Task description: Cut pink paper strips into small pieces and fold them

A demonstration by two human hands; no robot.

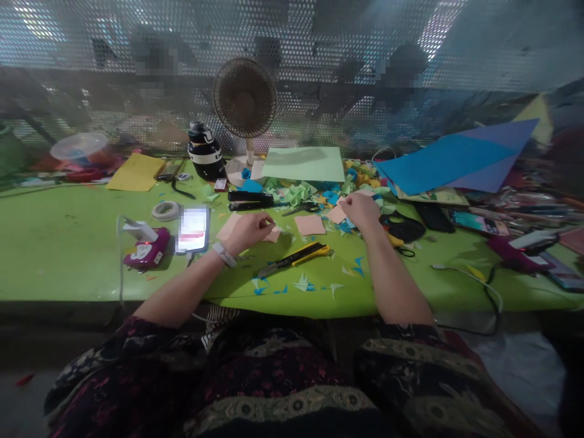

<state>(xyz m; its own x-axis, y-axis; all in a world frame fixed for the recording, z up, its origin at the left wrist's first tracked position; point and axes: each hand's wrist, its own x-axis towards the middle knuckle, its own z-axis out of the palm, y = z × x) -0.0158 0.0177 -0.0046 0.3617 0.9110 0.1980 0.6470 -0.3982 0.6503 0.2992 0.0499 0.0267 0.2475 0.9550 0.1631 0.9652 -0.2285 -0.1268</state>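
the left hand (255,230), with fingers curled, is over peach paper (274,234) on the green desk (86,243); the right hand (362,210) has its fingertips at a peach piece (336,215). whether they are clamped, i cannot tell. between them, one peach square (310,225) lies flat behind the yellow cutter (301,256).

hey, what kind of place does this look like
Likely a papercraft work table: small peach squares lie among colored scraps, with a cutter in front of them.
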